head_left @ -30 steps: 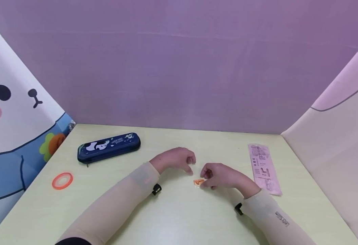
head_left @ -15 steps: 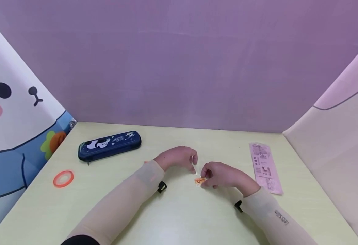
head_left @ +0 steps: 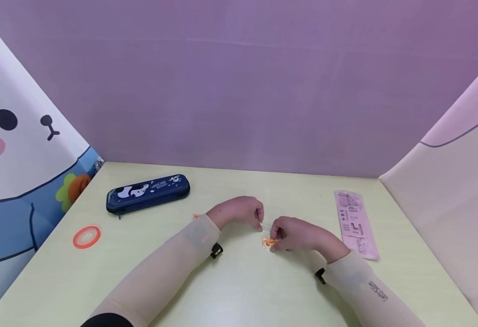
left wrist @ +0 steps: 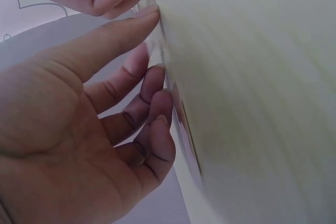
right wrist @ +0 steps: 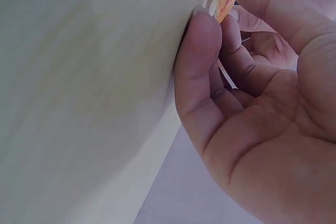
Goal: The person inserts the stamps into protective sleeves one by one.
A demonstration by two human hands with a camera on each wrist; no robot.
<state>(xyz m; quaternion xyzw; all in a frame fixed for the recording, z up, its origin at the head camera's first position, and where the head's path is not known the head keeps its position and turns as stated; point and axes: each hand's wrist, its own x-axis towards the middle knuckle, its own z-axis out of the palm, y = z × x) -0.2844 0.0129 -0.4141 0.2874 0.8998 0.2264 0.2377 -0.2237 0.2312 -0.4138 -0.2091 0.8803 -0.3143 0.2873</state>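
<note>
In the head view my left hand (head_left: 239,211) and right hand (head_left: 296,232) face each other over the middle of the table, fingertips close together. A narrow clear strip (head_left: 266,226) spans the small gap between them. My left thumb and curled fingers hold its left end. Part of that grip is hidden. My right thumb and bent fingers pinch a small orange-printed piece (head_left: 269,243), which pokes out to the left of the hand. In the right wrist view the orange piece (right wrist: 224,4) shows by the thumb tip. Its kind is too small to tell.
Another orange bit (head_left: 196,216) peeks out behind the left sleeve. A navy pencil case (head_left: 148,194) with panda art lies at back left, an orange ring (head_left: 87,237) nearer me. A pink printed packet (head_left: 356,225) lies at right. A purple wall (head_left: 239,91) closes the back.
My left hand has shifted slightly right, and the clear strip between the hands now shows. The orange bit behind the left sleeve has come into sight. My right hand stays nearly in place.
</note>
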